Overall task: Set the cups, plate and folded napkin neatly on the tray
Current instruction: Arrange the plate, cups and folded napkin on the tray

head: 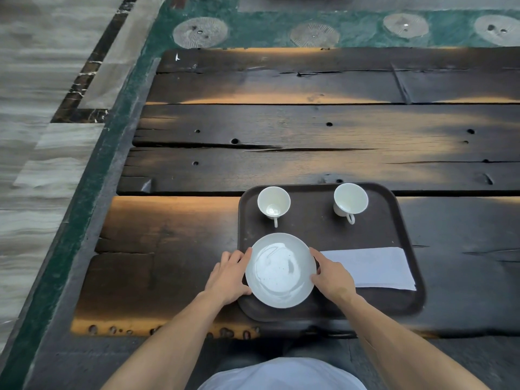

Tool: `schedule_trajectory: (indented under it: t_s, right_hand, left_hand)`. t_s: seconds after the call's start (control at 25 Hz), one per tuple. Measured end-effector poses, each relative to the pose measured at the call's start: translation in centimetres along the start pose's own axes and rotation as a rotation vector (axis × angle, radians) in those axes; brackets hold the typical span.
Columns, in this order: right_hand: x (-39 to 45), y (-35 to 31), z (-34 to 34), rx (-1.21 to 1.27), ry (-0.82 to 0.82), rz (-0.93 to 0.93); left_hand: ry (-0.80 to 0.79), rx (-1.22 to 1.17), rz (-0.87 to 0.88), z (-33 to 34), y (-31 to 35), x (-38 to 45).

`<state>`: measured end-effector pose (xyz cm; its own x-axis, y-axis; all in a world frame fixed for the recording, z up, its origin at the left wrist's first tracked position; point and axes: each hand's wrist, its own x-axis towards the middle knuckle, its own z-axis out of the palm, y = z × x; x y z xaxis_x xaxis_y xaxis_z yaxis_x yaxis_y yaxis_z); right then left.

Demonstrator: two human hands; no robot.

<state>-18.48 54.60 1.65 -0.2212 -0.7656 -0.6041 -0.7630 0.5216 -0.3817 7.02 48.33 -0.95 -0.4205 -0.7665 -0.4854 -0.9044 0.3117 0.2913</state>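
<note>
A dark brown tray (315, 232) lies on the wooden table in front of me. At its back stand two white cups, the left cup (273, 204) upright and the right cup (349, 200) tilted, both with handles toward me. A white plate (280, 270) sits at the tray's front left. My left hand (229, 274) grips its left rim and my right hand (332, 274) grips its right rim. A folded white napkin (374, 267) lies flat at the tray's front right, its left end partly behind my right hand.
The table (281, 130) is made of dark, cracked wooden planks with holes and gaps. Its left edge drops to a green-bordered stone floor (42, 80). Round patterned discs (200, 32) lie on the green strip beyond the far edge.
</note>
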Motion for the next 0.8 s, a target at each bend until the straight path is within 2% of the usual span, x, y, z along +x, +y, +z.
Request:
schedule_trajectory:
  t_s: [0.52, 0.8]
  right_hand:
    - [-1.7, 1.0, 0.3, -0.047, 0.107, -0.065]
    - [-2.1, 5.7, -1.9, -0.153, 0.176, -0.120]
  left_hand:
    - [0.122, -0.007, -0.043, -0.4, 1.5, -1.4]
    - [0.149, 0.005, -0.035, 0.2, 6.9, -1.1]
